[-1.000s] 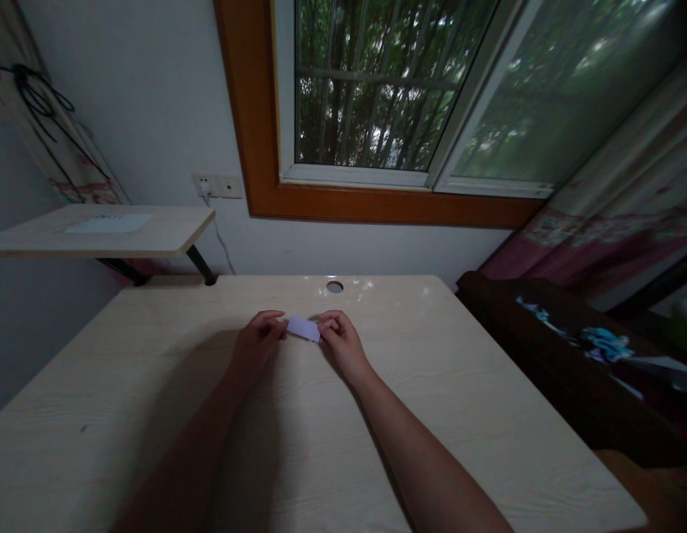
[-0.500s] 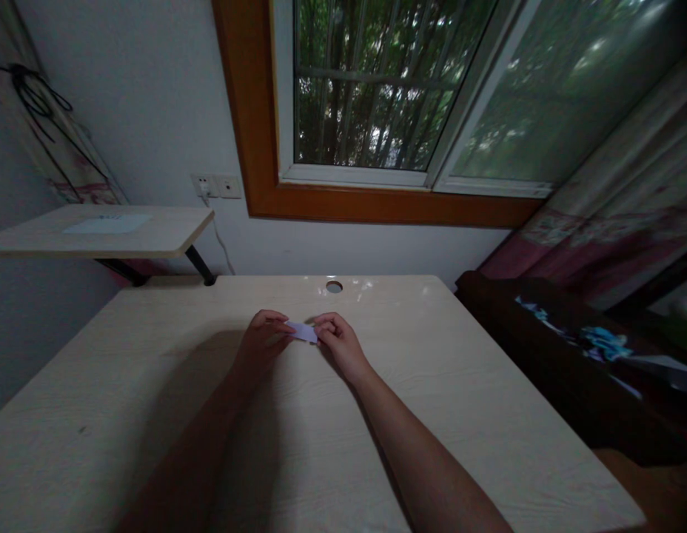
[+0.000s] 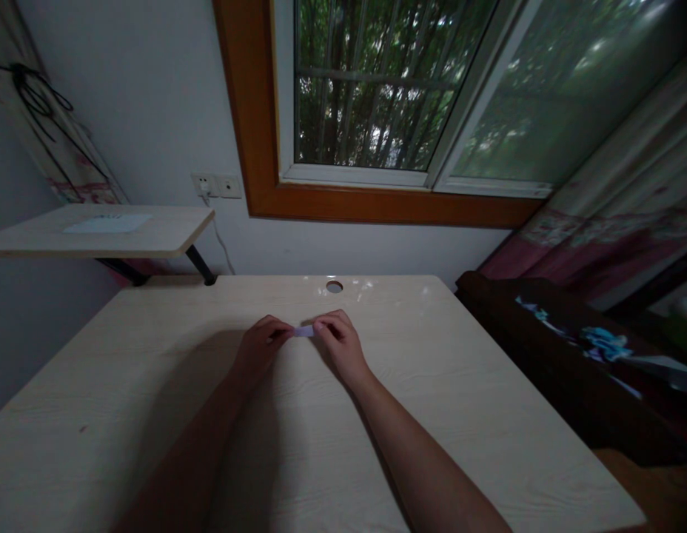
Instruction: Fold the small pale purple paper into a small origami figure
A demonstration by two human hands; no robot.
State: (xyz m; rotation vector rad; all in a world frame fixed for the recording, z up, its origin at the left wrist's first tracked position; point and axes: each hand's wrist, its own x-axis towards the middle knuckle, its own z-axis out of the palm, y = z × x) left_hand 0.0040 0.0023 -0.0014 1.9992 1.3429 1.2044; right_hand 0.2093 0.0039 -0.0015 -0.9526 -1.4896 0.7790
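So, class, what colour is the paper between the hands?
The paper is pale purple, best seen in the head view.

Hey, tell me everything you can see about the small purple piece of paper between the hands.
The small pale-purple, paper-like strip shows as a narrow, plain band, its long side running roughly left to right. The fingertips of the left hand hold its left end, those of the right hand its right end, hiding both. It is over the pale wood-grain table; whether it touches the surface is unclear.
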